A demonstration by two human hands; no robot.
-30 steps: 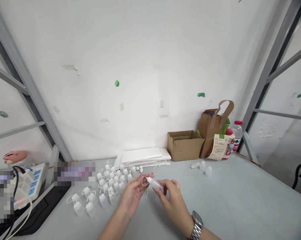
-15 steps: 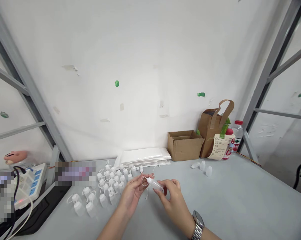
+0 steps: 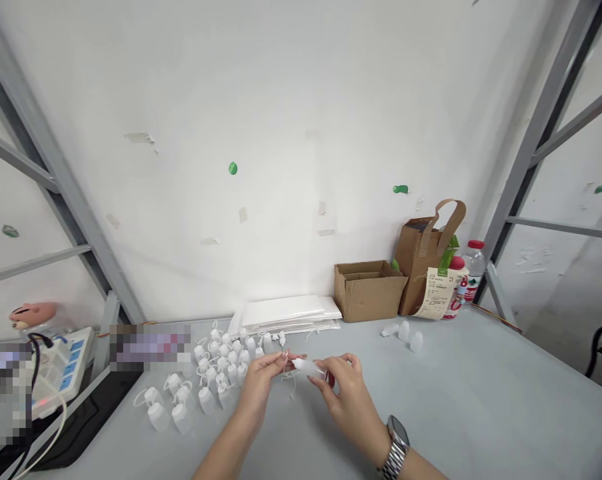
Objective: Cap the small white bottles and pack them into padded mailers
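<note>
Head view: right hand (image 3: 348,395) has its grip closed on the base end of a small white bottle (image 3: 308,368), nozzle pointing left, over the bench (image 3: 481,407). Left hand (image 3: 257,385) has fingertips at the nozzle; can't tell if that grip is pinched on it. More white bottles (image 3: 223,364) clustered beyond left hand. Cardboard box (image 3: 369,300) at the back.

The smooth grey table (image 3: 455,400) carries small white plastic bottles (image 3: 182,418). An open brown cardboard box (image 3: 368,300) stands at its back.
</note>
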